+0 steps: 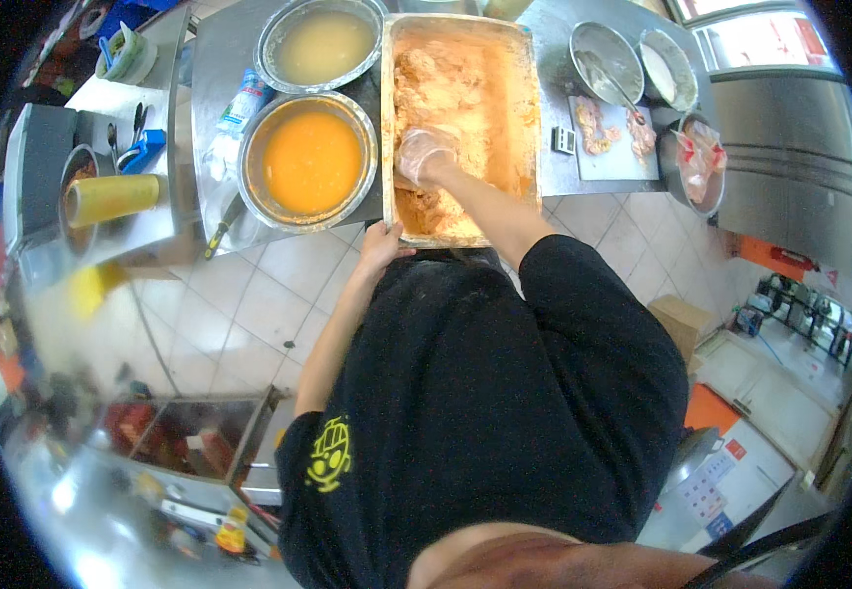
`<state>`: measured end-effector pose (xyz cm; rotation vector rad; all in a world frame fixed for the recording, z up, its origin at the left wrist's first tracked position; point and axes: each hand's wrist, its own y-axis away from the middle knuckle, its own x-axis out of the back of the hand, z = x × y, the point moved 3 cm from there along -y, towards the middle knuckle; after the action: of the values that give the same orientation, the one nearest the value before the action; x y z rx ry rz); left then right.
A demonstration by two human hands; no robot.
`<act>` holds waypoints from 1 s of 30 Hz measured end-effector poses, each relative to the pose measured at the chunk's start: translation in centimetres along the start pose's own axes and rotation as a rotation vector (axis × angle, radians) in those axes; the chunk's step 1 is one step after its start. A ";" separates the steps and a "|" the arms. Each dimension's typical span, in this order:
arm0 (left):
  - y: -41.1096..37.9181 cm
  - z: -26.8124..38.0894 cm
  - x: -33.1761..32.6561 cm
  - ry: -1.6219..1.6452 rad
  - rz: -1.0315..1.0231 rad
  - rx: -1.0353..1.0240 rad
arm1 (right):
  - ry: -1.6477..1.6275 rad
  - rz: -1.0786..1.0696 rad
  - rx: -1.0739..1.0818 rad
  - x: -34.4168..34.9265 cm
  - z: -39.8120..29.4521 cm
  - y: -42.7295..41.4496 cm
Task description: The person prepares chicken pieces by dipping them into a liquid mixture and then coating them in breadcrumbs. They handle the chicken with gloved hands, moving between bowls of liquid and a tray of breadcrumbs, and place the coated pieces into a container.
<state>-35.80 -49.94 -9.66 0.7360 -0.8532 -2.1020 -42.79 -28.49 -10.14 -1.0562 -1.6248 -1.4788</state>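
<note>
A deep rectangular tub [535, 132] of orange-tinted flour and coated clumps stands at the table's front edge. My right hand [430, 156], in a clear plastic glove, reaches down into the flour at the tub's left side; its fingers are hidden, so I cannot tell whether it holds anything. My bare left hand [385, 245] grips the tub's near left corner. Left of the tub is a metal bowl of orange batter [313, 162]. Behind that bowl stands another, with cloudy yellowish liquid [325, 46].
To the right, raw meat pieces [595, 131] lie on a white cutting board [617, 168], near a small timer-like device [564, 140]. Behind are a metal bowl with a utensil [606, 62] and a bowl of white powder [660, 73]. A black-and-yellow handle [218, 237] overhangs the front left edge.
</note>
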 end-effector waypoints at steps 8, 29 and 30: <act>1.3 0.9 -0.5 0.023 0.066 0.029 | 0.116 -0.316 0.348 2.6 -2.7 7.8; 0.7 0.2 -0.5 -0.047 0.054 0.006 | -0.926 0.297 -0.483 0.9 4.4 11.5; 1.2 0.5 -0.7 -0.036 0.048 -0.009 | -0.981 0.353 -0.419 2.5 4.5 12.3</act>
<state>-35.29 -49.79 -8.27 0.6682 -0.8724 -2.0807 -32.64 -23.44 -3.16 -2.4343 -1.5829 -1.1184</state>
